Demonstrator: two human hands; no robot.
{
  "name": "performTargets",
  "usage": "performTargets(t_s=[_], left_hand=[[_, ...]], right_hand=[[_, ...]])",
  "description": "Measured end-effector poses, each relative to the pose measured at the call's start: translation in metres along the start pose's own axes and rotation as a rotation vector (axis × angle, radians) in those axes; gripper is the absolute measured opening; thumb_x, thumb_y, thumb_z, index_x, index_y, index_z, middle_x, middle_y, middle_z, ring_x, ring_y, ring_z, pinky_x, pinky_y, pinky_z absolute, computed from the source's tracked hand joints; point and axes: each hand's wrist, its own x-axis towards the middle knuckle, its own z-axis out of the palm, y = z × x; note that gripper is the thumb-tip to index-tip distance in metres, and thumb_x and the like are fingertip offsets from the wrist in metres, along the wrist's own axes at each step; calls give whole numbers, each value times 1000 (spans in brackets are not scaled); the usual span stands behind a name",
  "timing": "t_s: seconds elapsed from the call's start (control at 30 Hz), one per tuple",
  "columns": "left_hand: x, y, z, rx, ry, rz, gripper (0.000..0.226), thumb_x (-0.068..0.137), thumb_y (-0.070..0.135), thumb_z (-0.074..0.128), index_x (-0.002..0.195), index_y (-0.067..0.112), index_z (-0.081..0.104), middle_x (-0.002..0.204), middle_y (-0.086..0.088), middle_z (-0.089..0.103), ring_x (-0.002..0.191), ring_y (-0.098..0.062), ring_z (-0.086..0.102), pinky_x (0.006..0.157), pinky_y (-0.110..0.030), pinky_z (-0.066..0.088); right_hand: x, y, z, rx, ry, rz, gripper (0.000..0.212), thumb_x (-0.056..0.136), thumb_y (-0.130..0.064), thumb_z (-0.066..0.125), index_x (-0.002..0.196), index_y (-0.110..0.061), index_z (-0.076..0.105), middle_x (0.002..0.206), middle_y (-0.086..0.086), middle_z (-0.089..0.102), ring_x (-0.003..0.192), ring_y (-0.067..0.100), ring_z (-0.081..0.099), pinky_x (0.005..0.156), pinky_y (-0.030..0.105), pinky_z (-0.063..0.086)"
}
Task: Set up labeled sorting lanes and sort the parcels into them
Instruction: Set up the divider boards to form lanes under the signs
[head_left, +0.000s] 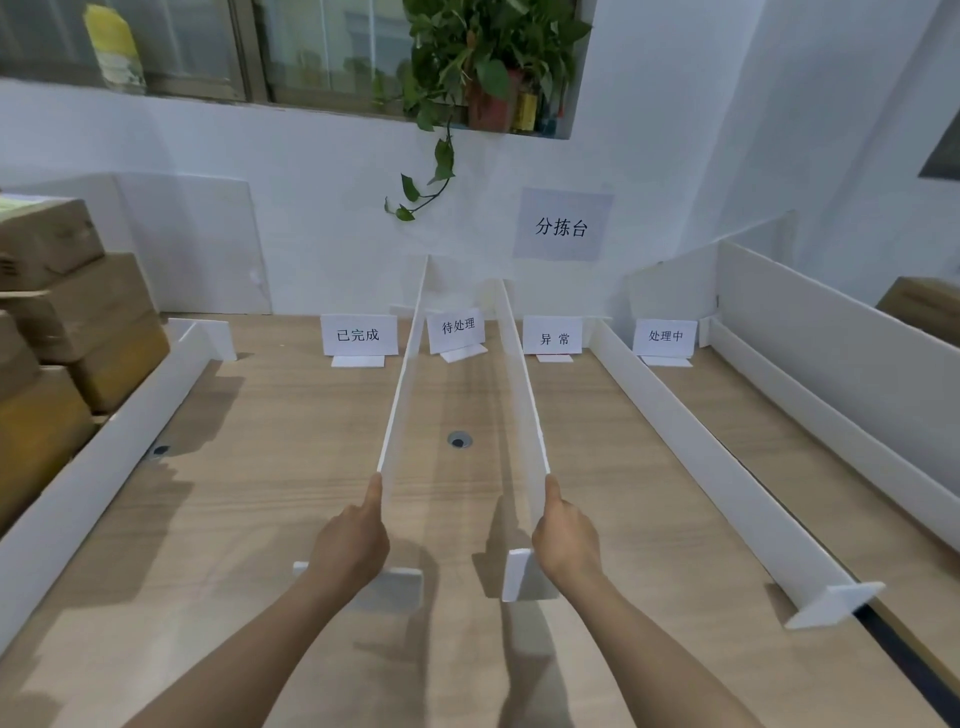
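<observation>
Single wide-angle head view, facing forward and down along the table (597, 467) toward the wall (322, 218), left hand (353, 543) and right hand (566, 540) close below, gripping left divider (402, 374) and right divider (522, 374).

wall sign (562, 224): 分拣台 | cards: 已完成 (358, 335), 待处理 (457, 327), 异常 (553, 338), 处理中 (665, 336)

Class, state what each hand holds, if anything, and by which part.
The left hand grips the left divider by its near end; the right hand grips the right divider by its near end.
</observation>
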Motion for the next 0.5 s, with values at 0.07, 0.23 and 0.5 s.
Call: performTargets(t_s=[0.07,0.23,0.5], left_hand=[[2,2,2,-2,-6,-7,67,91,5,31,152,18,3,95,-11,58,73,-25,46,64,-33,35],[5,11,3,-10,-3,-55,68,91,5,31,152,18,5,101,-15,61,73,-27,46,65,-33,36],[3,41,14,-22,6,-130,68,92,6,30,152,20,3,102,-15,61,76,-28,49,66,-33,37]], right_hand=[[7,1,-1,4,6,-2,64,88,1,39,147,-12,18,88,4,54,75,23,48,63,32,37],[29,10,-9,3,21,-34,64,88,2,37,148,-11,17,84,2,52,72,22,49,61,31,36],[61,39,-15,0,-11,-84,65,88,1,38,149,-11,17,100,7,63,81,25,55,64,30,38]])
